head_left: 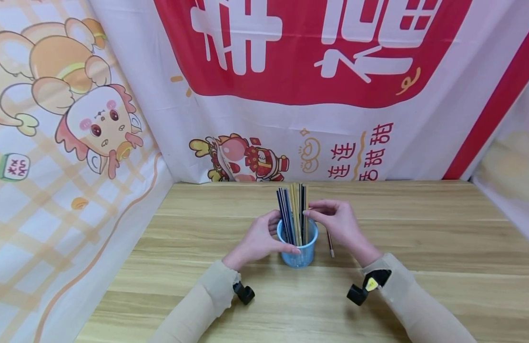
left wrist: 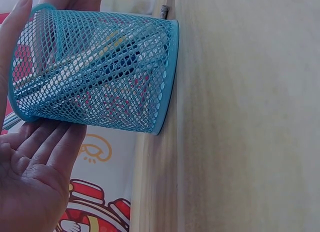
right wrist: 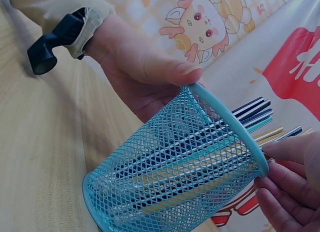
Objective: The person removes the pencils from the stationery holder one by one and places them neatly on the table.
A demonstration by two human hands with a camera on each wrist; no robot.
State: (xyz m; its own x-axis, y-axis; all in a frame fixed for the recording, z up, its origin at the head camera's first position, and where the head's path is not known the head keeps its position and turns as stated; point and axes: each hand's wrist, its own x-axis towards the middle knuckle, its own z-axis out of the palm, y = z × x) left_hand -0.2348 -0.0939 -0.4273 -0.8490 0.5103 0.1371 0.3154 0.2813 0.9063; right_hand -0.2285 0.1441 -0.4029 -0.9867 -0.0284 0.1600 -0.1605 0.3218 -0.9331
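Note:
A light blue mesh pen holder [head_left: 300,256] stands upright on the table, filled with several pencils [right wrist: 250,110] in dark blue, black, gold and teal. My left hand [head_left: 260,237] holds it near the top, thumb across the front of the rim and fingers round the far side. On the other side, my right hand [head_left: 339,221] pinches a gold pencil [head_left: 307,228] between thumb and fingers, just above the rim. Its fingertips are right beside the rim in the right wrist view. A reddish-brown pencil [head_left: 330,244] lies on the table below the right hand, partly covered by it.
The wood-grain table [head_left: 170,286] ends at a hanging white and red cloth [head_left: 316,85] behind the pen holder. Another printed cloth [head_left: 76,200] closes the left side. Black wrist cameras [head_left: 244,292] are strapped to both sleeves.

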